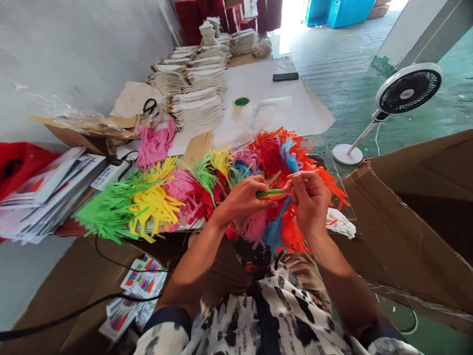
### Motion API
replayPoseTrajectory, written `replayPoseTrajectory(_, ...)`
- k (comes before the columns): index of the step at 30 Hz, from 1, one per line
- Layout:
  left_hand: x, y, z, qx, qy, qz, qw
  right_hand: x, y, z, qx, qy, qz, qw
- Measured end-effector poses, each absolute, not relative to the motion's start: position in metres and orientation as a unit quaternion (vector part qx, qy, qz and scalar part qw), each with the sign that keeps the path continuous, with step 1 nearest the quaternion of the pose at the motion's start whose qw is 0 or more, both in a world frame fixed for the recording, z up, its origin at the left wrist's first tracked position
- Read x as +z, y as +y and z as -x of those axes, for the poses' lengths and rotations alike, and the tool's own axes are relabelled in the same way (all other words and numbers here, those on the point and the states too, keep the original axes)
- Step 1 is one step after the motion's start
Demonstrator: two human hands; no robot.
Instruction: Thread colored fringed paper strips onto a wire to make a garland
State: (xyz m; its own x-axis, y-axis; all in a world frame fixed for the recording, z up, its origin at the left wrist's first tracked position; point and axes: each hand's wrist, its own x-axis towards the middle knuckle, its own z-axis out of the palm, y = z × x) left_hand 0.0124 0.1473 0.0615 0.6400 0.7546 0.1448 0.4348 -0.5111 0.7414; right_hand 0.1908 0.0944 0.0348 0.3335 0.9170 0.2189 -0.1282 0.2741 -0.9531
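Observation:
In front of my body, my left hand (246,197) is closed round a bundle of coloured paper strips (271,194), with green and yellow edges showing. My right hand (307,195) pinches at the right end of the same bundle; what lies between those fingertips is too small to make out. Blue and pink fringes hang just below the hands. Around them on the table lie paper tassels: orange-red (286,143), green (111,209), yellow (155,209) and pink (183,190). A separate pink bunch (157,140) rests farther back on the left.
Stacks of white bundles (199,93) stand along the wall. A tape roll (241,102) and a phone (285,77) lie on the white sheet, with scissors (150,106) at the left. A fan (408,93) and cardboard boxes (406,231) stand at the right. Printed cards (40,192) are piled left.

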Motion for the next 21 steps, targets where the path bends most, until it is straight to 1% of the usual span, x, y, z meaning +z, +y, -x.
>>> replayPoseTrajectory(4,0.074,0.148,0.001,0.126,0.406,-0.849,0.314,0.009,0.079,-0.183,0.326,-0.386,0.522,0.687)
replayPoseTrajectory(7,0.087,0.151,0.013,0.05,0.433,-0.841,0.321,-0.008,0.075,-0.184,0.291,-0.371,0.549,0.69)
replayPoseTrajectory(8,0.092,0.154,0.016,0.043,0.437,-0.837,0.326,-0.013,0.073,-0.185,0.279,-0.369,0.554,0.692)
replayPoseTrajectory(10,0.102,0.162,0.016,0.082,0.435,-0.837,0.322,-0.02,0.068,-0.186,0.262,-0.371,0.558,0.695)
replayPoseTrajectory(13,0.112,0.178,-0.003,0.226,0.388,-0.853,0.267,-0.028,0.055,-0.184,0.256,-0.406,0.551,0.682)
replayPoseTrajectory(14,0.112,0.184,-0.016,0.256,0.36,-0.862,0.249,-0.031,0.051,-0.181,0.259,-0.423,0.546,0.675)
replayPoseTrajectory(16,0.106,0.193,-0.047,0.24,0.283,-0.894,0.252,-0.035,0.044,-0.177,0.26,-0.452,0.537,0.663)
replayPoseTrajectory(18,0.092,0.2,-0.08,0.184,0.202,-0.931,0.243,-0.037,0.041,-0.174,0.255,-0.47,0.536,0.653)
replayPoseTrajectory(21,0.065,0.206,-0.119,0.136,0.151,-0.949,0.241,-0.037,0.043,-0.173,0.243,-0.483,0.539,0.646)
